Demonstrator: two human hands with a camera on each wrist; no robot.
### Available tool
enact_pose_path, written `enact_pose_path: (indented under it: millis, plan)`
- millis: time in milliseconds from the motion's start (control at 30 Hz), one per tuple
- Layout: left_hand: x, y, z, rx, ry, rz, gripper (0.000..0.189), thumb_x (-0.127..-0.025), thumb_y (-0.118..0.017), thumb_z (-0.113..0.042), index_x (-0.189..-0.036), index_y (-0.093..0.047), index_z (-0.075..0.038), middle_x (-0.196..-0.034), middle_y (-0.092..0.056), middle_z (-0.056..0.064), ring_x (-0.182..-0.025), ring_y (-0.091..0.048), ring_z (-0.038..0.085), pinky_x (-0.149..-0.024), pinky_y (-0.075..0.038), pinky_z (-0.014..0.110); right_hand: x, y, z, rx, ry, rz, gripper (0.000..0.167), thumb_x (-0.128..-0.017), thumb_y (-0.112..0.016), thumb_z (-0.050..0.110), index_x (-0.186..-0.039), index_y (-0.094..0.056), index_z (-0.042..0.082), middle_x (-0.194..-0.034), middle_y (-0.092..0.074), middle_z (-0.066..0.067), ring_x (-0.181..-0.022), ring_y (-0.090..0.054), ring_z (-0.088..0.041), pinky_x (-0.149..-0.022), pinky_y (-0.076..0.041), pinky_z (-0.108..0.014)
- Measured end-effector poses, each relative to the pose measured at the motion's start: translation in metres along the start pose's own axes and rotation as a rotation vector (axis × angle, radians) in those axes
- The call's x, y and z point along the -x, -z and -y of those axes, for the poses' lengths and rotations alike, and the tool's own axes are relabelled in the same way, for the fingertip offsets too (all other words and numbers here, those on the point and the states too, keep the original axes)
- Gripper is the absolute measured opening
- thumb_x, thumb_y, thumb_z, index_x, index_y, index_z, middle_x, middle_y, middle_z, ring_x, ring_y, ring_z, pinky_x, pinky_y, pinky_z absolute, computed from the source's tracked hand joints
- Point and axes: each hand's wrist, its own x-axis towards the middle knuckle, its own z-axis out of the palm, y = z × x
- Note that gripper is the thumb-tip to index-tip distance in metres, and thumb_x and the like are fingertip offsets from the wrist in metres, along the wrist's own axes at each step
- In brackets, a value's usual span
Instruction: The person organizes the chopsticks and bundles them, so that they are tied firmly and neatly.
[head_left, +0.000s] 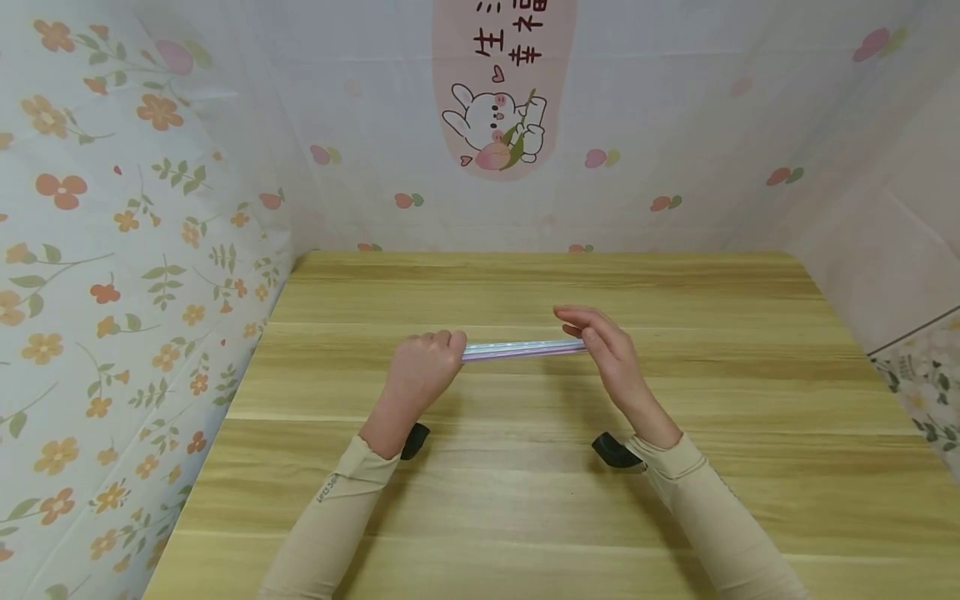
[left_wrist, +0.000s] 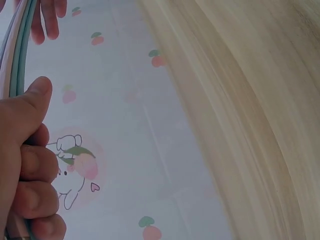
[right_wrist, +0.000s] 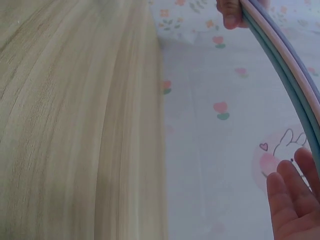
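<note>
A bundle of long, thin pastel sticks (head_left: 523, 350), in green, pink and purple, is held nearly level above the wooden table. My left hand (head_left: 424, 367) grips one end, its fingers curled round the sticks and its thumb along them in the left wrist view. At the other end is my right hand (head_left: 609, 354), fingers extended. The right wrist view shows its straight fingers (right_wrist: 287, 192) beside the sticks (right_wrist: 290, 70); whether its thumb presses on them is hidden. What kind of sticks these are, I cannot tell.
Below the hands lies the wood-grain table (head_left: 510, 500). A white cloth with a rabbit print (head_left: 495, 125) hangs behind it, and a flowered cloth (head_left: 112, 333) covers the left side. Dark wrist-mounted pieces (head_left: 617, 450) show at both cuffs.
</note>
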Motion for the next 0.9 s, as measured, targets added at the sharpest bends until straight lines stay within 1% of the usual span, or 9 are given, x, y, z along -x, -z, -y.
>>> enact_pose_path:
  millis: [67, 100, 233, 300, 367, 433, 600, 700, 900]
  plan:
    - [0.0, 0.0, 0.001, 0.002, -0.001, 0.007, 0.032, -0.083, -0.073, -0.015, -0.066, -0.047, -0.007, -0.05, -0.045, 0.0, -0.042, -0.029, 0.006, -0.039, -0.023, 0.02, 0.001, 0.0, -0.001, -0.023, -0.013, 0.006, 0.033, -0.102, -0.036, 0.009, -0.122, -0.057, -0.008, -0.126, -0.058, -0.018, -0.119, -0.055, -0.02, -0.099, -0.045, -0.028]
    - [0.0, 0.0, 0.001, 0.004, 0.0, 0.007, 0.032, -0.083, -0.074, -0.015, -0.066, -0.048, -0.007, -0.05, -0.046, 0.0, -0.042, -0.03, 0.006, -0.039, -0.024, 0.02, 0.001, 0.001, -0.001, -0.055, -0.023, 0.009, 0.035, -0.103, -0.036, 0.013, -0.122, -0.056, -0.009, -0.127, -0.059, -0.016, -0.119, -0.055, -0.02, -0.099, -0.045, -0.029]
    - [-0.001, 0.001, 0.003, 0.015, 0.006, -0.002, 0.031, -0.083, -0.074, -0.016, -0.067, -0.049, -0.006, -0.05, -0.048, 0.001, -0.041, -0.034, 0.007, -0.038, -0.027, 0.021, 0.0, 0.002, 0.0, -0.257, -0.074, 0.016, 0.049, -0.104, -0.035, 0.028, -0.125, -0.048, -0.015, -0.129, -0.059, -0.01, -0.122, -0.054, -0.019, -0.101, -0.044, -0.032]
    - [-0.001, 0.002, 0.003, 0.017, 0.008, -0.006, 0.031, -0.084, -0.074, -0.018, -0.068, -0.049, -0.006, -0.051, -0.05, 0.002, -0.041, -0.036, 0.007, -0.038, -0.029, 0.021, -0.001, 0.003, 0.001, -0.362, -0.09, 0.011, 0.053, -0.104, -0.036, 0.031, -0.125, -0.045, -0.017, -0.129, -0.06, -0.01, -0.123, -0.054, -0.022, -0.101, -0.044, -0.035]
    - [-0.001, 0.002, 0.004, 0.018, 0.007, -0.009, 0.031, -0.084, -0.074, -0.018, -0.069, -0.05, -0.006, -0.052, -0.052, 0.002, -0.041, -0.038, 0.008, -0.038, -0.031, 0.022, -0.002, 0.004, 0.002, -0.418, -0.099, 0.007, 0.054, -0.104, -0.036, 0.032, -0.125, -0.046, -0.016, -0.127, -0.062, -0.01, -0.121, -0.055, -0.024, -0.101, -0.044, -0.038]
    - [-0.002, 0.002, 0.003, 0.023, 0.007, -0.014, 0.03, -0.084, -0.074, -0.018, -0.069, -0.05, -0.006, -0.052, -0.052, 0.002, -0.041, -0.039, 0.008, -0.037, -0.032, 0.022, -0.003, 0.006, 0.003, -0.442, -0.102, 0.004, 0.051, -0.104, -0.036, 0.032, -0.125, -0.048, -0.013, -0.126, -0.062, -0.01, -0.12, -0.057, -0.025, -0.099, -0.045, -0.04]
    - [-0.004, 0.003, 0.001, 0.044, 0.015, -0.02, 0.03, -0.083, -0.074, -0.018, -0.069, -0.05, -0.006, -0.052, -0.05, 0.002, -0.041, -0.039, 0.008, -0.037, -0.032, 0.022, -0.006, 0.01, 0.002, -0.453, -0.123, -0.019, 0.049, -0.104, -0.035, 0.034, -0.124, -0.054, -0.007, -0.124, -0.064, -0.009, -0.115, -0.06, -0.024, -0.095, -0.048, -0.038]
    - [-0.004, 0.004, 0.0, 0.05, 0.018, -0.005, 0.03, -0.083, -0.074, -0.019, -0.069, -0.05, -0.007, -0.052, -0.05, 0.001, -0.041, -0.039, 0.008, -0.037, -0.031, 0.022, -0.007, 0.01, 0.002, -0.45, -0.138, -0.017, 0.051, -0.103, -0.036, 0.035, -0.124, -0.053, -0.008, -0.123, -0.064, -0.009, -0.114, -0.061, -0.025, -0.094, -0.048, -0.038]
    - [-0.005, 0.006, -0.002, 0.06, 0.03, 0.02, 0.032, -0.083, -0.075, -0.02, -0.068, -0.05, -0.007, -0.052, -0.048, 0.001, -0.042, -0.036, 0.008, -0.038, -0.03, 0.022, -0.008, 0.008, 0.004, -0.405, -0.168, 0.001, 0.056, -0.103, -0.037, 0.04, -0.124, -0.052, -0.01, -0.124, -0.064, -0.008, -0.114, -0.06, -0.025, -0.095, -0.048, -0.037]
